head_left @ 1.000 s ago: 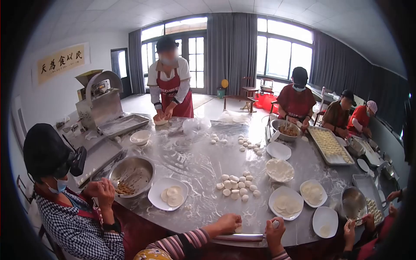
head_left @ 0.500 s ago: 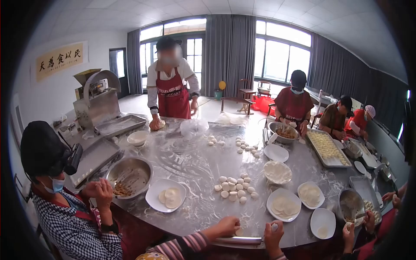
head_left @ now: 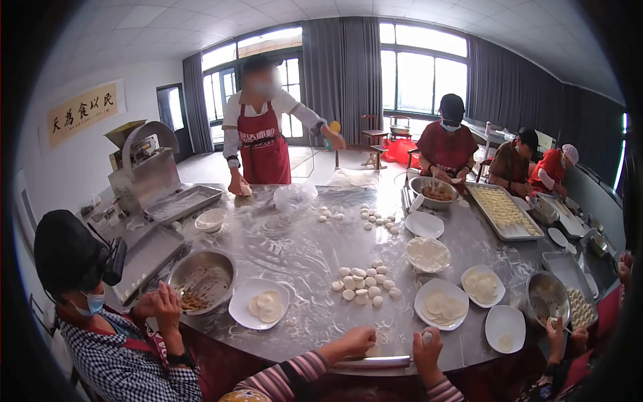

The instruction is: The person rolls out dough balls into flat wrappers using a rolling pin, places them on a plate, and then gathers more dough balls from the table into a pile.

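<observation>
My left hand (head_left: 356, 342) is closed at the table's near edge, its fingertips pinching a small dough wrapper (head_left: 374, 350) that shows only in part. Beside it, my right hand (head_left: 427, 350) makes a fist around a rolling pin; a pale knob pokes out above the fingers. The pin's shiny metal roller (head_left: 375, 362) lies along the near table edge, just below my left hand. A cluster of flattened dough pieces (head_left: 365, 283) rests on the floured table ahead. To the right stand a plate of stacked wrappers (head_left: 423, 313) and a plate with a single wrapper (head_left: 495, 338).
A bowl of flour (head_left: 429, 253) stands beyond the plates. At left, a co-worker handles something above a steel bowl (head_left: 223, 280) near a wrapper plate (head_left: 246, 315). Other people work across the table and at right, by a tray of dumplings (head_left: 517, 234).
The view has shifted slightly. The standing person across the table has stretched one arm out to the side. My hands stay nearly in place, at the wrapper and rolling pin.
</observation>
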### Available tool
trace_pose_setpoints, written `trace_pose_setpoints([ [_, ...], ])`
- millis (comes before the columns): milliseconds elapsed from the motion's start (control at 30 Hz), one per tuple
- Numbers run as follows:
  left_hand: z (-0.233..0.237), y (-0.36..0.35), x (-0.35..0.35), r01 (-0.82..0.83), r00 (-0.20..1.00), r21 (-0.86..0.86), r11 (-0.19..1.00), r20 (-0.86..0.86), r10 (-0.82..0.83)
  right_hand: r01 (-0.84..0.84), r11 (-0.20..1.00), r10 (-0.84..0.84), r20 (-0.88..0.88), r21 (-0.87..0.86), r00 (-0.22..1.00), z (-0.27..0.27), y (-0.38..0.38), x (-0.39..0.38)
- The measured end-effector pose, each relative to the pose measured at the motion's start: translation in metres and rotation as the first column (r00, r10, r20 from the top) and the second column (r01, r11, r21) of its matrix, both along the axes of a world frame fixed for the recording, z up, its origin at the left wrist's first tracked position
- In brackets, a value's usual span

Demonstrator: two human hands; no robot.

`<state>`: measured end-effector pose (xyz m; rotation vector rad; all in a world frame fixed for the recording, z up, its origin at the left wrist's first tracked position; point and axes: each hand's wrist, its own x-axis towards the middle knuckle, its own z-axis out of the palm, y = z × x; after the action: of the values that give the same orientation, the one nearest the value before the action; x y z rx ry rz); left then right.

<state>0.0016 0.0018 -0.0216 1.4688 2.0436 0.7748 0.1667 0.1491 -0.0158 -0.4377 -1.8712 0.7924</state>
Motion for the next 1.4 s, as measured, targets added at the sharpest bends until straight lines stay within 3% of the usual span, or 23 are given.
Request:
trace_pose_setpoints([
  [133,0.009,-0.006,0.006,-0.041,0.995,0.001,0.999,0.089,0.041,-0.025,0.984,0.027,0.013,-0.179,1.0,-0.005,-0.003,-0.001],
  [200,0.015,-0.001,0.007,-0.069,0.997,-0.015,0.997,0.036,0.07,0.051,0.996,-0.051,0.003,0.074,0.999,0.002,0.01,-0.03],
  [267,0.009,0.004,0.005,-0.097,0.995,-0.023,0.995,-0.024,0.097,0.02,0.999,-0.021,0.02,0.042,1.0,0.0,0.018,-0.048],
  [367,0.003,0.008,-0.003,-0.064,0.996,-0.004,0.998,0.062,0.065,0.005,0.999,-0.006,0.016,0.044,1.0,-0.007,0.019,-0.043],
  [467,0.01,0.001,-0.003,0.073,0.997,-0.039,0.997,0.043,-0.071,0.01,0.999,-0.011,0.02,0.042,1.0,-0.001,0.004,-0.008],
  [567,-0.002,-0.004,-0.007,0.026,0.998,0.049,0.998,0.052,-0.029,-0.003,1.0,0.003,0.005,0.025,1.0,0.002,-0.004,0.008],
  [800,0.009,0.002,0.002,-0.057,0.998,-0.037,0.998,-0.023,0.056,0.043,0.991,-0.047,0.031,0.127,0.998,-0.007,0.025,-0.058],
  [933,0.011,0.002,0.0,0.018,0.997,0.016,1.0,0.069,-0.019,0.071,0.99,-0.079,0.059,0.12,0.995,-0.006,0.018,-0.038],
  [1000,0.009,-0.001,0.002,0.043,0.999,-0.027,0.999,-0.03,-0.044,0.017,0.999,-0.017,0.024,0.029,1.0,-0.012,0.008,-0.008],
  [1100,0.006,-0.007,0.0,0.004,0.997,0.014,1.0,0.071,-0.005,0.005,0.999,-0.003,0.045,-0.036,0.999,0.003,-0.01,0.016],
  [1167,0.014,-0.01,0.005,0.004,0.991,-0.027,1.0,0.131,0.0,0.027,0.999,-0.027,0.027,0.021,0.999,-0.009,0.003,-0.002],
  [1267,0.027,-0.008,0.011,-0.034,0.998,-0.086,0.996,0.053,0.039,0.094,0.988,-0.102,0.061,0.12,0.993,-0.01,0.019,-0.043],
  [1333,0.019,0.003,0.006,-0.158,0.985,-0.072,0.985,-0.075,0.153,0.067,0.991,-0.075,0.069,0.114,0.995,0.0,0.021,-0.06],
  [1400,0.01,0.007,0.0,-0.094,0.995,-0.071,0.993,0.004,0.095,0.051,0.998,-0.054,0.096,0.032,0.994,0.002,0.018,-0.052],
])
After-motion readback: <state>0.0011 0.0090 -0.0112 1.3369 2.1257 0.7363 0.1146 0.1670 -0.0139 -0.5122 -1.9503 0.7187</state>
